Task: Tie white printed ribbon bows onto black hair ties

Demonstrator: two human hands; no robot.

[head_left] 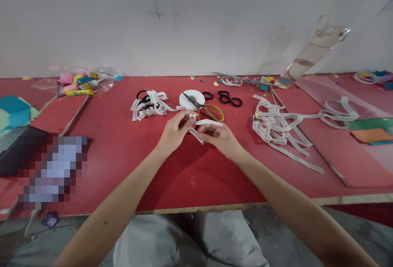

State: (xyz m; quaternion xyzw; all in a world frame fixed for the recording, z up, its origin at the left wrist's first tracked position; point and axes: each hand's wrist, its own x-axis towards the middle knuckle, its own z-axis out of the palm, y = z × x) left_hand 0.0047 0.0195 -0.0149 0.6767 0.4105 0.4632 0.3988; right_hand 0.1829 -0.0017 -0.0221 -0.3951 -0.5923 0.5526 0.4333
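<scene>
Between my hands is a white printed ribbon (pixel 209 122), with a black hair tie (pixel 196 128) partly showing behind it. My left hand (pixel 176 130) pinches the ribbon and tie from the left. From the right, my right hand (pixel 222 138) grips the ribbon, fingers closed. Just beyond them, yellow-handled scissors (pixel 216 111) lie across a white ribbon roll (pixel 192 95). To the left sits a small heap of black ties with white ribbon bows (pixel 152 103). Several loose black hair ties (pixel 236 102) lie right of the roll.
A tangle of white ribbon strips (pixel 274 126) lies at right. Behind it a tilted clear bottle (pixel 307 58) holds some liquid. At left are a blurred phone (pixel 58 169), a black box (pixel 20 148) and a plastic bag of coloured items (pixel 81 81). The red table (pixel 196 189) ends at my lap.
</scene>
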